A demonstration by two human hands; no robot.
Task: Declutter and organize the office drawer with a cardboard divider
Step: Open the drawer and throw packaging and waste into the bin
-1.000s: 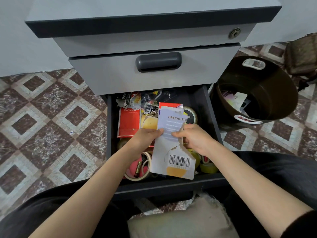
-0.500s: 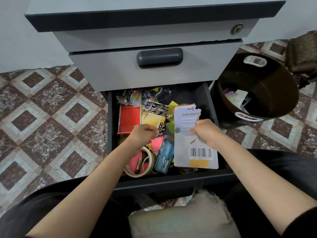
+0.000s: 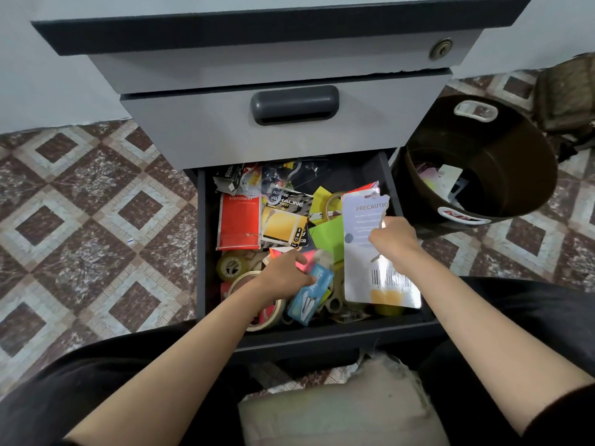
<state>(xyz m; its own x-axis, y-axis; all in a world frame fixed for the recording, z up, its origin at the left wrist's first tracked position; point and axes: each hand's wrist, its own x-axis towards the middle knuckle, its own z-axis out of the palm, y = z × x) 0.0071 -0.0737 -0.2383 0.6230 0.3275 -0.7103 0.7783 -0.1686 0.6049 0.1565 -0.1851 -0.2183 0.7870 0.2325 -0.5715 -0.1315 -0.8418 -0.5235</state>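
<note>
- Patterned tile floor point(image 3: 96, 220) is surrounding a grey cabinet point(image 3: 225, 133); its cluttered drawer point(image 3: 201, 252) is standing open.
- A dark bin point(image 3: 515, 175) is sitting just beside the drawer.
- Right hand point(image 3: 394, 241) is pinching a printed card point(image 3: 363, 275) over the drawer.
- Left hand point(image 3: 283, 275) is gripping a blue stapler packet point(image 3: 309, 297) inside.

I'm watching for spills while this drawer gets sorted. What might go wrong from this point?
The right hand pinches the torn packaging card by one edge over the right side of the drawer; tossed loosely, it may miss the bin. The left hand is at the blue stapler pack among loose sticky notes, so lifting it could drag clutter out.
</note>
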